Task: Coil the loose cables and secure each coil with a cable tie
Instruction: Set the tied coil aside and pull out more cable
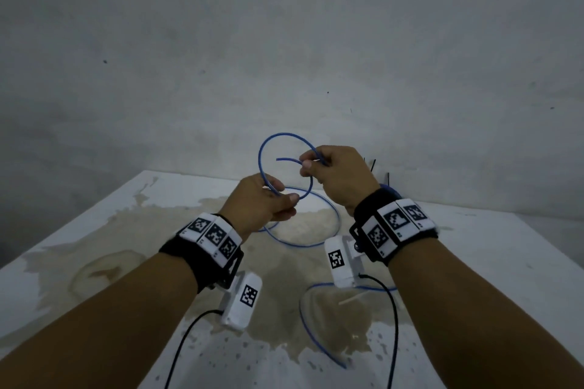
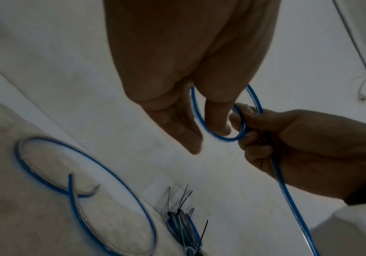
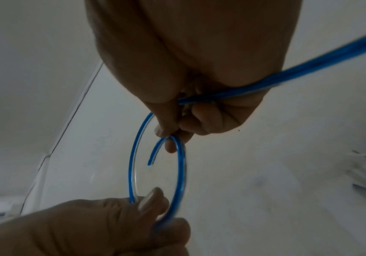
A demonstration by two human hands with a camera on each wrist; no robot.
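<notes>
A thin blue cable forms a loop (image 1: 261, 148) held up above the white table (image 1: 94, 230). My left hand (image 1: 282, 194) pinches the lower part of the loop between thumb and fingers. My right hand (image 1: 308, 164) pinches the upper part, where the cable's free end (image 1: 279, 159) pokes out to the left. In the right wrist view the loop (image 3: 180, 173) hangs from my right hand (image 3: 171, 133) down to my left hand (image 3: 146, 213). The cable's tail (image 2: 291, 204) runs down from my right hand (image 2: 241, 121) toward the table.
A second loose blue cable (image 2: 103, 166) lies in a wide loop on the stained tabletop. Beside it sits a bundle of coiled blue cables with black cable ties (image 2: 184, 223) sticking up, behind my right wrist. A grey wall rises behind the table's far edge.
</notes>
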